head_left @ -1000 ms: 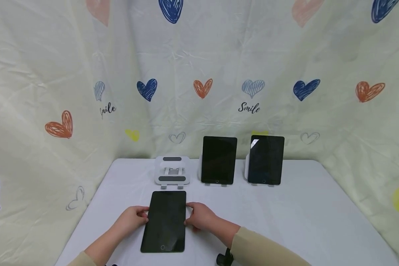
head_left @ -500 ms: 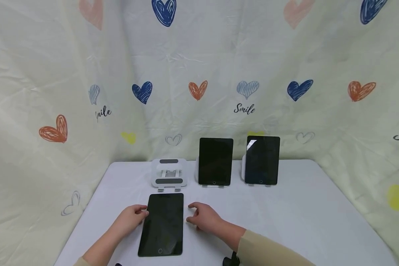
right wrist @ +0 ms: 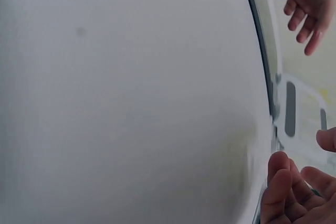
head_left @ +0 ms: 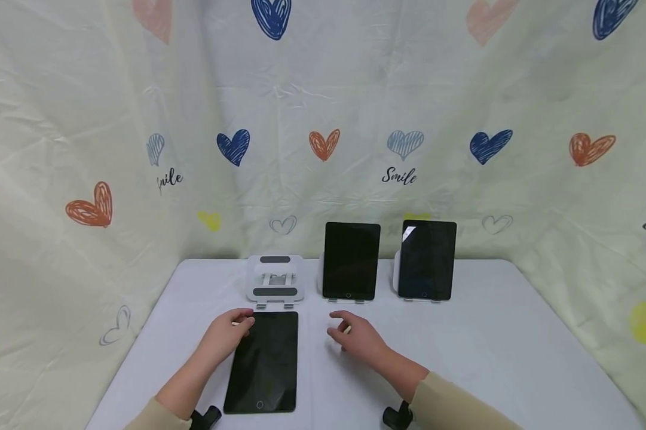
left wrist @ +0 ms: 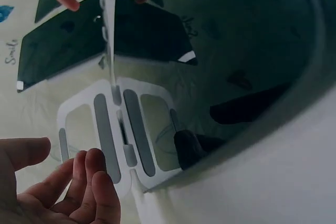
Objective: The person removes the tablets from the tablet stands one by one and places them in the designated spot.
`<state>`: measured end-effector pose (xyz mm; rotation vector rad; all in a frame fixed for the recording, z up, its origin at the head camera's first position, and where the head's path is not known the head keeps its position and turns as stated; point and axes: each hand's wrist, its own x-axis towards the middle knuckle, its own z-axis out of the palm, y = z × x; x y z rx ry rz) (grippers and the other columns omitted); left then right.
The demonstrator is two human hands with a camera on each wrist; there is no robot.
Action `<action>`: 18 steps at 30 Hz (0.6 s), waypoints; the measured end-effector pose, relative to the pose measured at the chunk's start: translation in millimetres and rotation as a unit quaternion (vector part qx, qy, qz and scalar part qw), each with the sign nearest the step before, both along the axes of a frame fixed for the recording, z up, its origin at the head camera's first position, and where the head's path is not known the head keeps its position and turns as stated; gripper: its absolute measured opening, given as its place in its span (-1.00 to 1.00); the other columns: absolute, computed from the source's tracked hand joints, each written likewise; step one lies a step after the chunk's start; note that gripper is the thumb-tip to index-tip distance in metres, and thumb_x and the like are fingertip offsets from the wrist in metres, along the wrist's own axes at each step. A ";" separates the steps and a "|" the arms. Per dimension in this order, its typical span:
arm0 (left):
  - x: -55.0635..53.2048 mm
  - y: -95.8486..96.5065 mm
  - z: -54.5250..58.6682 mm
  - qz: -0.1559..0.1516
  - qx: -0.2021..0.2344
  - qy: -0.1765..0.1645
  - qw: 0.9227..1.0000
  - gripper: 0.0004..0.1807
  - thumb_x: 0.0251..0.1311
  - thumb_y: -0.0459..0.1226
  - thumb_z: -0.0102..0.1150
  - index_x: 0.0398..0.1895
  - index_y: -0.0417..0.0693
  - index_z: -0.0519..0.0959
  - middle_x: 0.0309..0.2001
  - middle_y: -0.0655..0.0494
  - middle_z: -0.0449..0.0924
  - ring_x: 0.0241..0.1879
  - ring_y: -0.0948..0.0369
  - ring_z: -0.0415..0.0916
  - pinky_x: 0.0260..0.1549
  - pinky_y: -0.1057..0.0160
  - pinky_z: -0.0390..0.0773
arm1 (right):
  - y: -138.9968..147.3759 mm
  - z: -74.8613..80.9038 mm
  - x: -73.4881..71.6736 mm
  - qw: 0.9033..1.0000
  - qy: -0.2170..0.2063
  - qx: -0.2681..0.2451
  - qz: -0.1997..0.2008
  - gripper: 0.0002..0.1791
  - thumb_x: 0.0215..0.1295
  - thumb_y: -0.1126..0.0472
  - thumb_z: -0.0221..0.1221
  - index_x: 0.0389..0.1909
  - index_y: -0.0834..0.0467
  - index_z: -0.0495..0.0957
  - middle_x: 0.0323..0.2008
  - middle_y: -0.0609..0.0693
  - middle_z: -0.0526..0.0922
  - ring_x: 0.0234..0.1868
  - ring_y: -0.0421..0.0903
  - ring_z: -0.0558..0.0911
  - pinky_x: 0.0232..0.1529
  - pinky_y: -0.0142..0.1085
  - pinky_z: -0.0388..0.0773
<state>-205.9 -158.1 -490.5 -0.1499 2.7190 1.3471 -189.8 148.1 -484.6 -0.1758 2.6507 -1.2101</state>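
Observation:
A black tablet (head_left: 266, 367) lies face up at the table's near left. Directly behind it is a white folding tablet stand (head_left: 275, 278) with grey pads and two small front hooks. My left hand (head_left: 224, 335) hovers over the tablet's upper left corner. In the left wrist view, nothing is between the thumb and the loosely bent fingers of the left hand (left wrist: 73, 190), and the tablet's glossy screen (left wrist: 247, 40) mirrors the stand (left wrist: 100, 108). To the right of the tablet, my right hand (head_left: 361, 339) is held apart from it, fingers loosely bent and empty.
Two more tablets, one in the middle (head_left: 351, 261) and one on the right (head_left: 427, 260), stand upright on similar stands along the back of the white table (head_left: 489, 346). A curtain (head_left: 323, 77) with printed hearts hangs behind.
Both hands have come away from the tablet's sides. My left hand has moved up toward its upper corner, and my right hand has drawn off to the right. The tablet stays lying flat.

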 end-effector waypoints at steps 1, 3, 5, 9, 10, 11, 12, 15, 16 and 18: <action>-1.7 3.3 1.0 0.000 0.009 0.005 1.000 -0.58 0.39 -0.17 0.13 0.23 -0.16 0.54 -0.13 0.01 0.62 -0.24 0.16 0.59 -0.22 0.09 0.60 | 4.5 0.5 -1.7 1.000 0.006 0.001 -0.005 -0.47 0.35 0.06 0.25 0.30 0.11 0.45 -0.30 -0.05 0.57 -0.46 -0.12 0.57 -0.40 -0.26 0.53; -4.4 10.3 3.4 -0.003 0.022 0.018 1.000 -0.60 0.38 -0.20 0.13 0.22 -0.16 0.55 -0.15 0.02 0.62 -0.25 0.15 0.60 -0.25 0.12 0.58 | 13.9 0.7 -6.0 1.000 0.020 0.007 -0.016 -0.48 0.36 0.06 0.25 0.30 0.10 0.46 -0.30 -0.07 0.56 -0.44 -0.13 0.56 -0.39 -0.27 0.52; -6.2 16.2 5.6 -0.005 0.033 0.027 0.999 -0.60 0.39 -0.22 0.13 0.22 -0.16 0.55 -0.16 0.02 0.62 -0.25 0.13 0.60 -0.26 0.14 0.58 | 20.8 1.2 -10.3 0.999 0.031 0.012 -0.030 -0.49 0.36 0.06 0.25 0.29 0.08 0.47 -0.30 -0.08 0.56 -0.41 -0.14 0.54 -0.38 -0.27 0.51; -10.7 29.5 7.7 -0.003 0.040 0.038 0.998 -0.60 0.40 -0.21 0.13 0.23 -0.14 0.55 -0.13 0.02 0.61 -0.24 0.14 0.58 -0.23 0.14 0.60 | 34.0 2.4 -17.9 0.997 0.051 0.029 -0.057 -0.51 0.36 0.06 0.24 0.28 0.04 0.47 -0.29 -0.09 0.57 -0.37 -0.14 0.51 -0.39 -0.28 0.49; -12.1 32.6 7.9 -0.002 0.042 0.039 0.998 -0.60 0.40 -0.20 0.13 0.23 -0.13 0.55 -0.12 0.02 0.61 -0.24 0.14 0.58 -0.23 0.13 0.60 | 37.1 3.4 -19.4 0.996 0.055 0.031 -0.063 -0.51 0.36 0.06 0.24 0.28 0.04 0.47 -0.28 -0.09 0.57 -0.36 -0.13 0.51 -0.39 -0.28 0.49; -13.7 35.5 7.9 -0.002 0.044 0.042 0.998 -0.60 0.40 -0.19 0.13 0.24 -0.12 0.55 -0.11 0.02 0.61 -0.24 0.14 0.58 -0.23 0.14 0.61 | 40.3 4.6 -20.8 0.995 0.058 0.033 -0.069 -0.51 0.37 0.07 0.24 0.29 0.04 0.47 -0.28 -0.09 0.57 -0.35 -0.13 0.51 -0.39 -0.28 0.49; -15.3 38.5 8.0 -0.002 0.045 0.044 0.998 -0.60 0.40 -0.18 0.13 0.24 -0.11 0.55 -0.10 0.02 0.60 -0.23 0.14 0.58 -0.22 0.14 0.61 | 43.8 5.0 -22.5 0.995 0.060 0.034 -0.074 -0.51 0.37 0.07 0.24 0.29 0.04 0.47 -0.27 -0.08 0.57 -0.34 -0.13 0.51 -0.39 -0.29 0.50; -20.6 46.7 9.9 -0.005 0.057 0.054 0.997 -0.59 0.40 -0.16 0.14 0.24 -0.09 0.55 -0.07 0.01 0.59 -0.20 0.13 0.60 -0.24 0.14 0.61 | 53.9 7.4 -27.8 0.993 0.071 0.030 -0.086 -0.51 0.39 0.09 0.22 0.31 0.06 0.46 -0.24 -0.05 0.59 -0.33 -0.12 0.52 -0.38 -0.29 0.50; -22.4 49.5 10.8 -0.007 0.062 0.057 0.996 -0.59 0.40 -0.16 0.13 0.24 -0.08 0.55 -0.05 0.01 0.59 -0.18 0.12 0.59 -0.23 0.14 0.61 | 57.3 8.4 -29.2 0.993 0.075 0.029 -0.090 -0.50 0.39 0.08 0.21 0.31 0.06 0.45 -0.23 -0.04 0.59 -0.33 -0.11 0.53 -0.38 -0.29 0.51; -26.5 55.7 13.2 -0.009 0.072 0.065 0.995 -0.59 0.40 -0.16 0.13 0.24 -0.09 0.55 -0.03 -0.01 0.59 -0.13 0.10 0.58 -0.20 0.13 0.61 | 63.3 10.6 -32.5 0.992 0.082 0.027 -0.095 -0.49 0.41 0.06 0.19 0.33 0.06 0.43 -0.20 -0.01 0.60 -0.32 -0.11 0.54 -0.37 -0.30 0.51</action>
